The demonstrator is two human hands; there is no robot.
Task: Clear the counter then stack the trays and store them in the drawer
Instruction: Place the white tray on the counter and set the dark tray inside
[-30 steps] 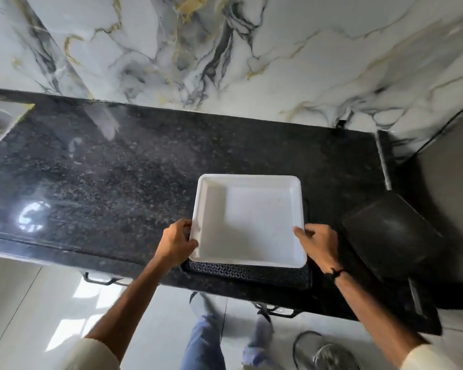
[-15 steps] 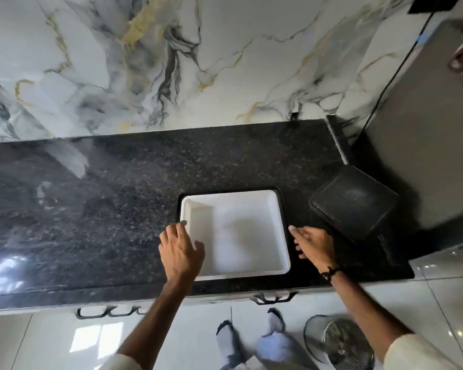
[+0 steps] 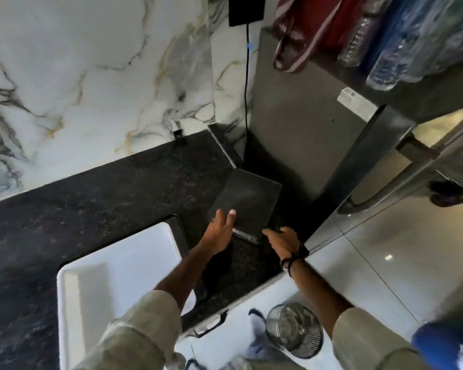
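A white square tray (image 3: 123, 268) rests on a darker tray whose rim (image 3: 179, 228) shows along its right side, near the front of the black granite counter (image 3: 91, 196). A dark flat tray (image 3: 247, 200) lies at the counter's right end, beside the fridge. My left hand (image 3: 221, 231) is on its near left corner, fingers over the top. My right hand (image 3: 281, 239) curls around its near right corner. The tray's near edge shows pale between the two hands.
A grey fridge (image 3: 305, 124) stands against the counter's right end, with bottles and a bag on top. A black cable (image 3: 247, 76) hangs down the marble wall. On the floor below sits a wire mesh bin (image 3: 294, 332). A drawer handle (image 3: 211, 325) sits under the counter edge.
Both hands left the white tray, which now sits on the counter, and moved right to the dark tray. The view swung right toward the fridge.
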